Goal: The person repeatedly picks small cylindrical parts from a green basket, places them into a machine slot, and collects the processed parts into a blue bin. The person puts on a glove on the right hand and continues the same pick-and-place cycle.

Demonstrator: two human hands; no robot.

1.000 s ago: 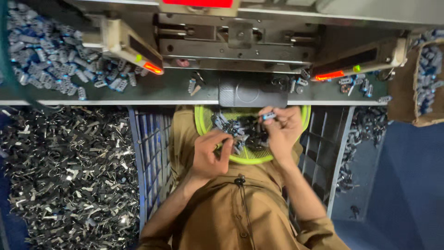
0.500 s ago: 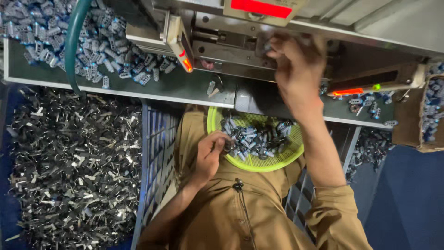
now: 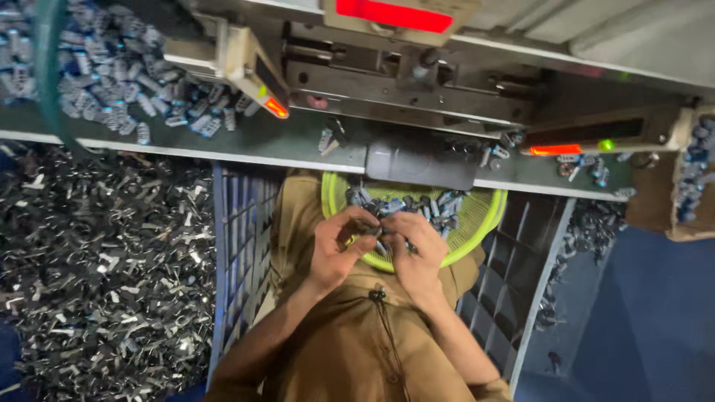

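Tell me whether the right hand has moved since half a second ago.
Yes. The right hand has come down from the machine to the yellow-green basket, beside the left hand.

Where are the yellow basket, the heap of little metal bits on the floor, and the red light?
yellow basket (image 3: 488,216), head view, right side of its rim.
heap of metal bits (image 3: 104,268), head view, middle of the pile.
red light (image 3: 395,15), head view, centre of the glowing bar.
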